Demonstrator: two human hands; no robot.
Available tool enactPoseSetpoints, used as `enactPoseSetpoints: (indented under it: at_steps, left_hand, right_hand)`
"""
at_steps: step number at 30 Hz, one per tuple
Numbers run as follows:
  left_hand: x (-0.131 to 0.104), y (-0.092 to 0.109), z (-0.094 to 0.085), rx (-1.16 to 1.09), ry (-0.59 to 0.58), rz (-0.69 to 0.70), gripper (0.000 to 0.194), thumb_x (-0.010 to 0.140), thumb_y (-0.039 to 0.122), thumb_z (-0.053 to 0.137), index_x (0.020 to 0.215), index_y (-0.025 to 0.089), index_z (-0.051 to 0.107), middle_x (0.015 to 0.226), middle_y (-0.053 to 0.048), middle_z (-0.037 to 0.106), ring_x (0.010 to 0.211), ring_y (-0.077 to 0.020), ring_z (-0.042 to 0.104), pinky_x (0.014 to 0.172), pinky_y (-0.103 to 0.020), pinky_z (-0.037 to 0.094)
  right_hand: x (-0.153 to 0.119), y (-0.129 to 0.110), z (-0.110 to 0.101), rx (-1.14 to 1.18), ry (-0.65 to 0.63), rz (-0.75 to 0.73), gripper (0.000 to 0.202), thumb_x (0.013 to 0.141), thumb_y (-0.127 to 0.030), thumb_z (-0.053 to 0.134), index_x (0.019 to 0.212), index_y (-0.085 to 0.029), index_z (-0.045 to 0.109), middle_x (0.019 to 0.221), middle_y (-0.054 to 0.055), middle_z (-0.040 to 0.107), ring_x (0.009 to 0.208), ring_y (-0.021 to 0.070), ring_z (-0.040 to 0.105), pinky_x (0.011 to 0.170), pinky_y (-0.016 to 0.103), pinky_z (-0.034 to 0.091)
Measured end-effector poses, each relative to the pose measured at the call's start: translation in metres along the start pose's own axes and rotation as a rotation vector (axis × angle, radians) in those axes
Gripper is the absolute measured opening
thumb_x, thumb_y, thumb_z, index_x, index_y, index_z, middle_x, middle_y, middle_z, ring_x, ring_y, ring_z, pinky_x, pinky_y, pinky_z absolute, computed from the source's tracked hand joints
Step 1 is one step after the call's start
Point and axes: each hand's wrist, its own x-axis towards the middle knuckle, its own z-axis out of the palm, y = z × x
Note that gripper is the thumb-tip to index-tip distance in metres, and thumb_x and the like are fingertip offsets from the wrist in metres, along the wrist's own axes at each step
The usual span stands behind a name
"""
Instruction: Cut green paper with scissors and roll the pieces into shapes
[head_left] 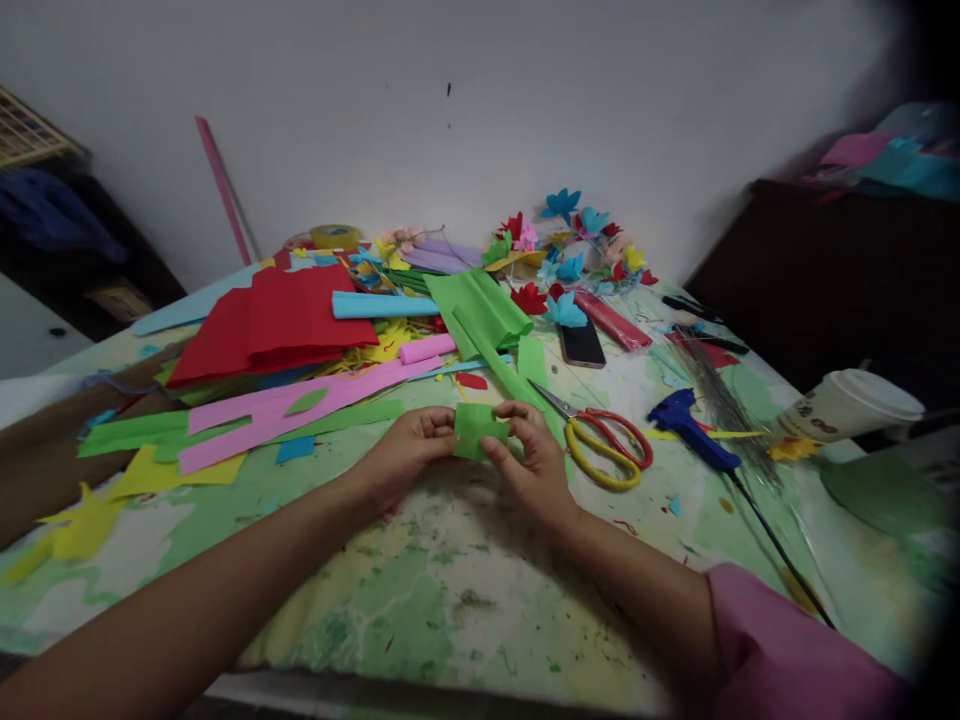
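A small green piece of crepe paper (478,430) is held up between my two hands, above the middle of the table. My left hand (411,447) pinches its left edge. My right hand (538,465) grips the right edge, thumb in front and fingers behind. Just right of my right hand lie scissors (611,445) with one red and one yellow handle, blades pointing to the back left. Behind the hands spreads a larger green crepe sheet (484,305) with a long green strip (499,370) running toward my right hand.
Red sheets (300,320), pink strips (315,405) and yellow scraps (172,475) lie on the left. Paper flowers (570,265) and a phone (583,343) sit at the back. A blue glue gun (694,428), wires (724,390) and a tilted paper cup (847,405) are on the right.
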Motion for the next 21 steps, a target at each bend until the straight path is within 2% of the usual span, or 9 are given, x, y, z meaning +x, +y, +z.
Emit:
enactPoseSetpoints:
  at_steps: [3,5,8,10,14,17,19,21]
  left_hand:
    - [0.001,0.000,0.000,0.005,-0.015,-0.002,0.034,0.063,0.020,0.072,0.095,0.011,0.066,0.083,-0.008,0.071,0.075,-0.0184,0.066,0.074,-0.030,0.050]
    - [0.000,0.000,0.001,0.004,-0.020,-0.013,0.034,0.062,0.018,0.072,0.095,0.011,0.066,0.081,-0.007,0.071,0.075,-0.0184,0.066,0.076,-0.030,0.050]
    - [0.000,0.000,0.002,-0.010,-0.008,-0.026,0.033,0.062,0.017,0.072,0.094,0.012,0.067,0.081,-0.006,0.071,0.074,-0.0171,0.066,0.076,-0.029,0.050]
    - [0.000,0.000,0.002,-0.015,-0.002,-0.038,0.031,0.064,0.018,0.071,0.094,0.013,0.067,0.082,-0.005,0.071,0.073,-0.0161,0.065,0.074,-0.028,0.051]
    - [-0.001,0.001,0.002,-0.012,0.000,-0.061,0.025,0.069,0.029,0.069,0.089,0.013,0.067,0.084,-0.006,0.069,0.073,-0.0152,0.064,0.070,-0.026,0.052]
    - [-0.002,0.002,0.005,-0.029,-0.010,-0.052,0.036,0.074,0.045,0.064,0.089,0.012,0.065,0.086,-0.008,0.068,0.076,-0.0181,0.064,0.070,-0.031,0.054]
    - [-0.004,0.003,0.008,0.003,-0.022,-0.037,0.042,0.070,0.048,0.067,0.092,0.013,0.063,0.090,-0.009,0.068,0.080,-0.0203,0.064,0.072,-0.034,0.054]
    - [-0.004,0.003,0.010,0.080,-0.005,-0.029,0.043,0.062,0.042,0.075,0.092,0.014,0.062,0.090,-0.007,0.067,0.083,-0.0207,0.063,0.075,-0.034,0.053]
  right_hand:
    - [0.000,0.003,0.004,0.093,-0.032,0.106,0.017,0.079,-0.031,0.057,0.069,-0.017,0.057,0.107,0.011,0.057,0.103,0.0210,0.053,0.085,0.034,0.043]
    - [-0.001,0.004,0.006,0.162,-0.040,0.175,0.019,0.079,-0.033,0.058,0.071,-0.017,0.058,0.106,0.011,0.058,0.099,0.0210,0.054,0.080,0.032,0.045]
    - [-0.002,0.005,0.008,0.255,-0.068,0.283,0.022,0.079,-0.037,0.057,0.070,-0.016,0.056,0.079,0.005,0.059,0.074,0.0156,0.053,0.066,0.027,0.043]
    - [-0.002,0.005,0.007,0.269,-0.065,0.335,0.025,0.080,-0.038,0.056,0.066,-0.017,0.053,0.063,-0.001,0.050,0.060,0.0117,0.045,0.057,0.024,0.038]
    - [-0.002,0.004,0.007,0.238,-0.022,0.354,0.029,0.079,-0.039,0.056,0.062,-0.018,0.047,0.059,-0.004,0.042,0.056,0.0097,0.037,0.052,0.022,0.031]
    - [-0.002,0.005,0.007,0.215,-0.029,0.353,0.029,0.078,-0.039,0.058,0.062,-0.018,0.046,0.058,-0.004,0.040,0.055,0.0094,0.036,0.051,0.022,0.029]
    - [-0.002,0.005,0.008,0.184,-0.032,0.365,0.030,0.076,-0.038,0.059,0.059,-0.018,0.044,0.056,-0.005,0.038,0.054,0.0089,0.034,0.049,0.022,0.028]
    - [-0.002,0.005,0.008,0.147,-0.029,0.371,0.032,0.074,-0.036,0.061,0.057,-0.018,0.042,0.054,-0.006,0.035,0.052,0.0083,0.032,0.048,0.022,0.025]
